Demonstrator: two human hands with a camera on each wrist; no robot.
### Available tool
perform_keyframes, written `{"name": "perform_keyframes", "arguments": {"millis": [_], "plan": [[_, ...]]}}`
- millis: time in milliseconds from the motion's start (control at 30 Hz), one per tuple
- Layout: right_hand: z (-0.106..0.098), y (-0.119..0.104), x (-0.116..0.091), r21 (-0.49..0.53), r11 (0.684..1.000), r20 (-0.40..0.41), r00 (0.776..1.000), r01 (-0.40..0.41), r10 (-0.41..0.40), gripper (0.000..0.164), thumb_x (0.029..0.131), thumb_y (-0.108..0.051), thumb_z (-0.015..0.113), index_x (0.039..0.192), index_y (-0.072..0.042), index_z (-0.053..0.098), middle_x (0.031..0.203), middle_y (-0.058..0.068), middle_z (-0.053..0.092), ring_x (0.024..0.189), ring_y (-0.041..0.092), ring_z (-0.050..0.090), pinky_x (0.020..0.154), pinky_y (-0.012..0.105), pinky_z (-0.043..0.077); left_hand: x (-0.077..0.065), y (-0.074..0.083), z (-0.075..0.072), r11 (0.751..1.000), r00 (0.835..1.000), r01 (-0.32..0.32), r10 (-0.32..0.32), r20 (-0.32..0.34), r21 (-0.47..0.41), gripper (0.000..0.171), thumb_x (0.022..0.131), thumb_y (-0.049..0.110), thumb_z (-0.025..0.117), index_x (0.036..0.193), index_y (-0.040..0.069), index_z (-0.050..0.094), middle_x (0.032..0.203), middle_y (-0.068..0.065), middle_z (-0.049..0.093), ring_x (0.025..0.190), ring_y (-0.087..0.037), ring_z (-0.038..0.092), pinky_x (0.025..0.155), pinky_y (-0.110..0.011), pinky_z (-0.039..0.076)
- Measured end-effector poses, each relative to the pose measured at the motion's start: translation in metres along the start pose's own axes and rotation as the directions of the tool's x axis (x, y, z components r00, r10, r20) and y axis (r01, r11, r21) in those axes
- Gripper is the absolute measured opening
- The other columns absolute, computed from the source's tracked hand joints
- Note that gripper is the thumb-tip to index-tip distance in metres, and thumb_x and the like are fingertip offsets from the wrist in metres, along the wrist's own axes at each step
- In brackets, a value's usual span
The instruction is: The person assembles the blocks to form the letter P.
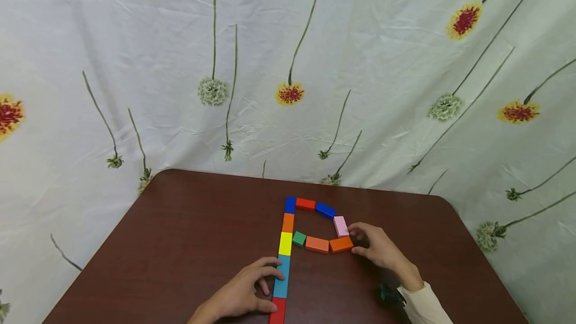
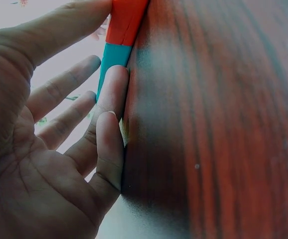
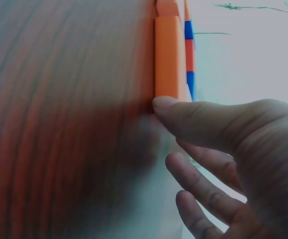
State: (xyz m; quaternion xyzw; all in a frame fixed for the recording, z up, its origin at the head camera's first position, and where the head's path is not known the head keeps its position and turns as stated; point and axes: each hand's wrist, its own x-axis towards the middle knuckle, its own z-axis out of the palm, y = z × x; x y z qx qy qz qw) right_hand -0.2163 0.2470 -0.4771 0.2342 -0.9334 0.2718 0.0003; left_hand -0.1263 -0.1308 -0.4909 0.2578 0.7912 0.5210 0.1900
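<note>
Coloured wooden blocks form a P shape in the head view. Its straight column runs from a blue block (image 1: pixel 290 205) through orange (image 1: pixel 288 223), yellow (image 1: pixel 285 243) and light blue blocks (image 1: pixel 281 286) to a red block (image 1: pixel 278 311). My left hand (image 1: pixel 245 288) lies along the column's left side, thumb at the red block, fingertips on the light blue ones. At the loop's right corner is my right hand (image 1: pixel 382 248), its thumb touching the end of an orange block (image 3: pixel 166 59) and its index finger beside a pink block (image 1: pixel 341 226). Both hands have relaxed, spread fingers.
The loop also has red (image 1: pixel 305 204), dark blue (image 1: pixel 325 210), salmon (image 1: pixel 317 244) and green blocks (image 1: pixel 299 239). They lie on a dark brown table (image 1: pixel 202 224) with rounded far corners. Behind it hangs a flowered white cloth (image 1: pixel 252 114).
</note>
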Motion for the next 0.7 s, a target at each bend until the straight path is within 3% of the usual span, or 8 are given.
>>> {"name": "perform_keyframes", "arguments": {"millis": [333, 500, 600, 700], "plan": [[0.0009, 0.0045, -0.0028, -0.026, 0.999, 0.012, 1.000, -0.027, 0.027, 0.041, 0.084, -0.009, 0.080, 0.121, -0.009, 0.063, 0.106, 0.002, 0.069, 0.091, 0.016, 0.063, 0.082, 0.034, 0.055, 0.0039, 0.0006, 0.0036, 1.000, 1.000, 0.002, -0.002, 0.011, -0.009, 0.039, 0.082, 0.020, 0.084, 0.117, 0.015, 0.069, 0.149, -0.012, 0.044, 0.080, -0.008, 0.057, 0.073, -0.022, 0.052], [0.0011, 0.0041, -0.0036, -0.014, 1.000, 0.026, 1.000, 0.001, -0.001, 0.044, 0.084, -0.009, 0.080, 0.123, -0.008, 0.062, 0.107, 0.003, 0.069, 0.091, 0.018, 0.064, 0.082, 0.035, 0.056, 0.0034, 0.0016, 0.0032, 1.000, 1.000, 0.016, -0.015, 0.011, -0.009, 0.039, 0.081, 0.019, 0.085, 0.116, 0.016, 0.069, 0.149, -0.012, 0.045, 0.079, -0.008, 0.057, 0.072, -0.023, 0.051], [-0.0009, 0.0046, -0.0040, -0.006, 1.000, 0.032, 0.999, 0.020, -0.020, 0.044, 0.085, -0.011, 0.080, 0.124, -0.007, 0.061, 0.108, 0.004, 0.069, 0.092, 0.018, 0.065, 0.082, 0.035, 0.056, 0.0026, 0.0015, 0.0022, 1.000, 1.000, -0.004, 0.004, 0.008, -0.006, 0.039, 0.082, 0.020, 0.084, 0.117, 0.015, 0.069, 0.149, -0.013, 0.045, 0.079, -0.008, 0.058, 0.072, -0.023, 0.052], [-0.0050, 0.0049, -0.0051, -0.003, 1.000, 0.013, 1.000, 0.007, -0.007, 0.042, 0.088, -0.017, 0.078, 0.124, -0.006, 0.062, 0.110, 0.004, 0.069, 0.093, 0.018, 0.066, 0.084, 0.037, 0.057, 0.0015, 0.0014, -0.0004, 0.997, 0.998, -0.064, 0.065, -0.013, 0.031, 0.039, 0.087, 0.025, 0.080, 0.122, 0.013, 0.067, 0.147, -0.015, 0.047, 0.079, -0.005, 0.058, 0.070, -0.023, 0.053]]}}
